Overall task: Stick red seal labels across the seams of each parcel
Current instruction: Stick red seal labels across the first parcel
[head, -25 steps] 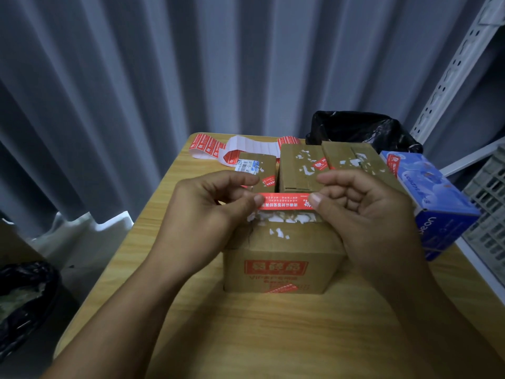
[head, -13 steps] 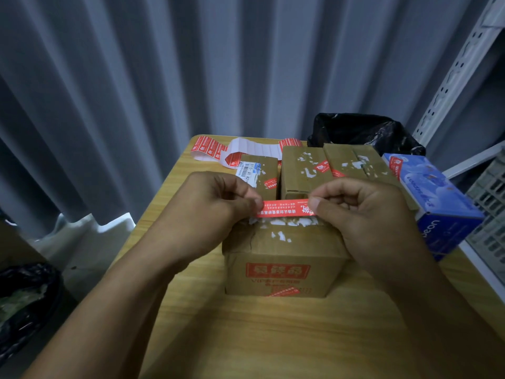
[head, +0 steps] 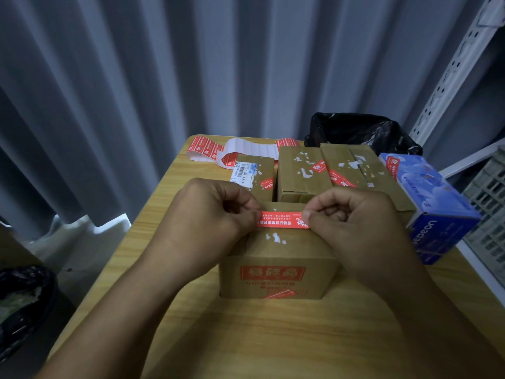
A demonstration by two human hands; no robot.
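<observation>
Sitting on the wooden table (head: 191,324) is the big brown box (head: 319,274), the parcel closest to the person. Behind it stands a row of brown boxes (head: 300,173) and a blue box (head: 437,198) that already have red labels on them, so this front one looks like the box being done now. Both hands have come down since a second ago. Back then they held the label up in the air above the box, and now they sit low over its top. The left hand (head: 213,214) pinches the left end of the red seal label (head: 281,223) between thumb and fingers, with its fingers curled in. The right hand (head: 355,217) pinches the right end the same way. The label is pulled flat and straight between them, lying across the top of the big brown box near its back edge. I cannot tell if it is stuck down yet or just resting there. I think this means the label is almost in its place, and the next thing is to press it flat so it grips. Just in front of the label are little white scraps (head: 276,237) on the cardboard. They could stop the sticky side from holding well if the label lands on them.
</observation>
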